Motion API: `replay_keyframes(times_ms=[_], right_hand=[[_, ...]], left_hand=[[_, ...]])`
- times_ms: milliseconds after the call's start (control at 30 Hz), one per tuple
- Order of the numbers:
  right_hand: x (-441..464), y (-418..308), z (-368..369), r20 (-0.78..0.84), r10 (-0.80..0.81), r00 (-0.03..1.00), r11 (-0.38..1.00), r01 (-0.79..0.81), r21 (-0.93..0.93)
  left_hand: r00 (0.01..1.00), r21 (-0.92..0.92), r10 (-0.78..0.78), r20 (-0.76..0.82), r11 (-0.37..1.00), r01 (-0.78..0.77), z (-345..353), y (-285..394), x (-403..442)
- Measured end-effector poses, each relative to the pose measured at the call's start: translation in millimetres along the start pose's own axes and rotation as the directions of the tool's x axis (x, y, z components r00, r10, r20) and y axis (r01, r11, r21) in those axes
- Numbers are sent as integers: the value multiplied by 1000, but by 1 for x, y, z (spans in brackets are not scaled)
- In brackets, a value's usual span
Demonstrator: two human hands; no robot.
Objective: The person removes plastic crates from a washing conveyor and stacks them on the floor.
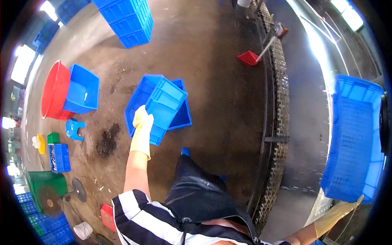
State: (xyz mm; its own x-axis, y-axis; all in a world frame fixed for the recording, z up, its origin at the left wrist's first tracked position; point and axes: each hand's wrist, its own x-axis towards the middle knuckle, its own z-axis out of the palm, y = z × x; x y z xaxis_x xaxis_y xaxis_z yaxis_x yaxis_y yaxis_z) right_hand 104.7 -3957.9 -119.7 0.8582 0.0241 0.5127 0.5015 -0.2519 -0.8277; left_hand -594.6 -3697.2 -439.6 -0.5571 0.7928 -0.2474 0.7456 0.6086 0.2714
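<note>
My left hand [142, 118], in a pale yellow glove, is closed on the rim of a blue plastic crate [166, 104], which is tilted on its side. Behind and partly under that crate sits another blue crate [184, 115] on the wet floor. At the far right, my gloved right hand [345, 209] grips the near end of a long blue basket [353, 143] with slotted walls. One digit shows at the basket's corner; the other fingers are largely hidden.
A metal-topped conveyor line [300, 134] with a chain edge [279, 102] runs along my right. A red dustpan [249, 58] leans there. Stacked blue crates [130, 22], a red tub [56, 90], a blue stool [74, 129] and a fan [79, 190] stand left.
</note>
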Motion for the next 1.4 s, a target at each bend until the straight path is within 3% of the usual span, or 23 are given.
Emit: replay_keyframes(times_ms=[67, 100, 200, 267, 367, 400, 467, 533, 600, 633, 667, 733, 800, 833, 867, 933, 1000, 1100, 1267, 1333, 1367, 1400], right_hand=[[-51, -26, 56, 70, 139, 988, 983, -146, 115], [-83, -37, 85, 118, 211, 970, 962, -228, 153], [-134, -5, 160, 284, 360, 889, 884, -422, 202], [-175, 32, 200, 406, 479, 779, 795, -580, 176], [-244, 105, 241, 508, 640, 577, 636, -769, 71], [-265, 137, 252, 462, 710, 532, 570, -819, 69], [-327, 159, 268, 504, 674, 540, 584, -807, 85], [-373, 176, 280, 498, 735, 460, 560, -826, -64], [-407, 195, 285, 481, 776, 409, 497, -865, -66], [-422, 195, 288, 393, 833, 390, 455, -886, -84], [-414, 242, 266, 458, 852, 254, 338, -935, -110], [-426, 248, 268, 401, 886, 232, 296, -950, -104], [-427, 254, 264, 380, 904, 195, 252, -962, -104], [-429, 255, 266, 368, 914, 172, 219, -972, -89], [-430, 254, 268, 369, 913, 174, 221, -971, -88], [-427, 244, 272, 368, 904, 218, 263, -962, -77], [-427, 227, 281, 365, 893, 263, 326, -938, -121], [-437, 181, 301, 313, 836, 450, 510, -849, -141], [-407, 197, 291, 350, 864, 361, 394, -919, -28], [-408, 174, 300, 205, 882, 425, 439, -898, -23], [-415, 162, 302, 257, 826, 503, 531, -845, -54], [-415, 158, 304, 258, 823, 507, 536, -842, -57]], left_hand=[[995, 56, 71, -64, 996, -67, 26, -8, 46], [998, 78, 55, 16, 995, -56, 30, -5, 67], [976, 258, 195, 97, 942, -214, 78, -10, 116], [944, 308, 307, 119, 893, -328, 143, -34, 141], [897, 404, 190, 399, 842, -358, 218, -41, 155], [887, 405, 181, 425, 838, -365, 246, -47, 157], [787, 476, 66, 614, 764, -435, 301, -64, 149], [772, 490, 62, 632, 740, -461, 336, -74, 135], [784, 456, 165, 599, 734, -503, 359, -97, 127], [708, 400, 252, 659, 680, -615, 367, -112, 128], [643, 360, 284, 711, 639, -680, 376, -120, 132], [681, 380, 278, 677, 661, -647, 369, -105, 135], [661, 325, 343, 667, 664, -673, 372, -97, 148], [658, 346, 298, 692, 663, -664, 377, -89, 160], [682, 375, 286, 674, 663, -648, 380, -83, 173], [577, 310, 315, 754, 603, -735, 371, -59, 190], [604, 320, 333, 724, 613, -722, 361, -42, 184], [576, 314, 383, 722, 561, -766, 372, -51, 182], [611, 272, 349, 710, 664, -696, 471, -128, 172], [632, 304, 331, 701, 662, -685, 455, -116, 166], [647, 335, 309, 697, 658, -674, 445, -112, 161], [587, 373, 376, 717, 505, -779, 436, -110, 164]])
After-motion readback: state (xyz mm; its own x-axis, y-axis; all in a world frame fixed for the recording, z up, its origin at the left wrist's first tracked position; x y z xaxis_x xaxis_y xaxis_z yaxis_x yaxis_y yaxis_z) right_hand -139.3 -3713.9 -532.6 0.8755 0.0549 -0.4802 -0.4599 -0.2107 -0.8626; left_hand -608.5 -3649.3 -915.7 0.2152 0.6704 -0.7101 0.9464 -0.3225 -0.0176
